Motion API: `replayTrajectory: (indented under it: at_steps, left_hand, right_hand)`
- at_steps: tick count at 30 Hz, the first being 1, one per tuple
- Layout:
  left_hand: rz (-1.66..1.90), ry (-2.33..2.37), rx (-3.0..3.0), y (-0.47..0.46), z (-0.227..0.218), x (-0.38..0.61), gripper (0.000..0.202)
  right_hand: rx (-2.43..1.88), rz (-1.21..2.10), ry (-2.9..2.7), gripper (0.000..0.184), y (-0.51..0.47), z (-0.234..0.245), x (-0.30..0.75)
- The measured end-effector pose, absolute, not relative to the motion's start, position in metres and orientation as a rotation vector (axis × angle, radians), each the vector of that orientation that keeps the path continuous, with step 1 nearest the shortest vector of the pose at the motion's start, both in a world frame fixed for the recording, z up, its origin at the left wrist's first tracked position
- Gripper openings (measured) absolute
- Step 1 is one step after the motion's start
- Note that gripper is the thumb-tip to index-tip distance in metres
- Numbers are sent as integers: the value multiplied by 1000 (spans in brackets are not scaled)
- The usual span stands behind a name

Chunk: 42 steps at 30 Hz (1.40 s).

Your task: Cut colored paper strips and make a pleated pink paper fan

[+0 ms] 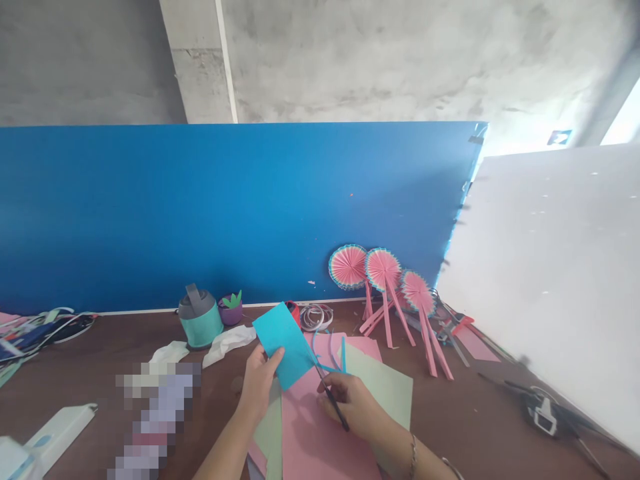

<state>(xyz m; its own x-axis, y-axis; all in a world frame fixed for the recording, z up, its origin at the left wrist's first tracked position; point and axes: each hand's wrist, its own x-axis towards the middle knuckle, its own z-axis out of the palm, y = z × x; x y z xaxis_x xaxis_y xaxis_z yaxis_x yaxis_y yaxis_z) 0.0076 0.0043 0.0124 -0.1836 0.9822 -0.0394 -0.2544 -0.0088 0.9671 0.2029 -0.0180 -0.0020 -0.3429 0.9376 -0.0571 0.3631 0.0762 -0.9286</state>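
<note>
My left hand (261, 378) grips a blue sheet of paper (285, 343) by its lower left edge, thumb on top. In my right hand (350, 400) is a pair of scissors (334, 402) with dark handles, its blades at the right edge of the blue sheet. Below both hands lie pink paper (325, 427) and pale green paper (385, 380). Thin blue paper strips (343, 353) rest on the sheets just beyond the scissors.
Pink pleated paper fans (384, 270) with long handles lean against the blue partition (200, 200). A teal container (201, 325), a small purple pot (231, 310) and crumpled tissues (227, 343) stand or lie at the back left. Dark glasses-like gear (544, 417) lies at right.
</note>
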Motion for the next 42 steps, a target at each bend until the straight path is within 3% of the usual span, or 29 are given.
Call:
replayTrajectory:
  at_steps: [42]
  left_hand:
    - [1460,1089,912,4,12,8,49]
  right_hand:
    - [-1408,1207,-1796,15,-16,-1,205]
